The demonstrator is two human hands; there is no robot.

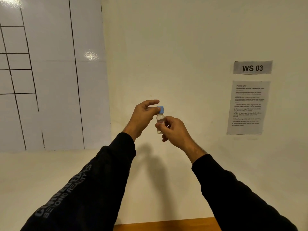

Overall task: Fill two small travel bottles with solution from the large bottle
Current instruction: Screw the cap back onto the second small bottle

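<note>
A small clear travel bottle [160, 121] is being held upright in mid-air before the wall, gripped by the right hand [173, 130], while its blue cap [160, 109] is being pinched by the left hand [143, 115].

Clear bottle [160, 121] with blue cap [161, 109] and white label edged in red. Black sleeves [106, 172], grey lettering on the left one. Cream wall [183, 47]. Glossy white board [53, 72] ruled with black lines. Grey sign [252, 67], black "WS 03". White sheet [248, 107], black print. Orange-brown table [166, 225].
</note>
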